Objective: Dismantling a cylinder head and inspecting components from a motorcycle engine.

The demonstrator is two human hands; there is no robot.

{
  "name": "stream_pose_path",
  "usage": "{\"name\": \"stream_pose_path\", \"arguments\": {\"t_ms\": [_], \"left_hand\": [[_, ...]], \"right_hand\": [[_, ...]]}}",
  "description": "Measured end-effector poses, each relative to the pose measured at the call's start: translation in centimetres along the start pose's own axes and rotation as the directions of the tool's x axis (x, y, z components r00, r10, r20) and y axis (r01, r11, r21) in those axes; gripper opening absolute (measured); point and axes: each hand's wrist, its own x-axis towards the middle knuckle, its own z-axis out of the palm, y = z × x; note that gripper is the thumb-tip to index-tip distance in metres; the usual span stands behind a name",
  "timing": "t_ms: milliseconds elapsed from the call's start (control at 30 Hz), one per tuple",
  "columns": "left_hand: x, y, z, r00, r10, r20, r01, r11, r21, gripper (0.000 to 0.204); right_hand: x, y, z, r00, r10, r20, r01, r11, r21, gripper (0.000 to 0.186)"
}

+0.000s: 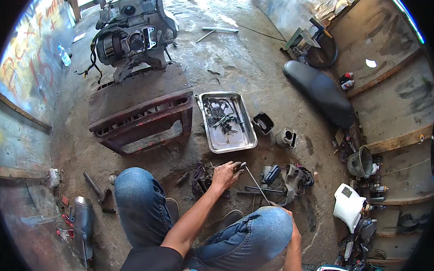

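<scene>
My left hand (pixel 226 175) is closed around the crosswise end of a T-handle wrench (pixel 256 183). Its thin shaft slants down and right towards my right knee. Behind that knee my right hand (pixel 289 213) is mostly hidden; its fingers do not show, nor whether they touch the shaft's lower end. Dark, greasy parts (pixel 203 180) lie on the floor beside my left hand. To the right of the shaft are a blue-grey part (pixel 270 174) and a grey bracket-like part (pixel 291 180). Ahead stands a metal tray (pixel 232 149) holding several small dark parts.
An engine (pixel 134 30) sits on a dark red crate (pixel 145 114) at far left. A cylinder (pixel 286 138) stands right of the tray. A black motorcycle seat (pixel 320 94) leans farther right. A hammer-like tool (pixel 94 186) and an exhaust muffler (pixel 83 221) lie left.
</scene>
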Motion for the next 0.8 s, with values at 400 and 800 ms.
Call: {"name": "stream_pose_path", "arguments": {"t_ms": [400,800], "left_hand": [[0.0,-0.9,1.1,0.984,-0.003,0.178,-0.010,0.997,0.072,0.040],[0.5,1.4,-2.4,0.991,-0.047,0.129,0.071,0.979,-0.189,0.036]], "right_hand": [[-0.3,-1.2,-0.5,0.985,0.151,0.079,-0.152,0.988,0.010,0.053],[2.8,6.7,-3.4,0.980,0.191,0.057,-0.179,0.968,-0.173,0.056]]}}
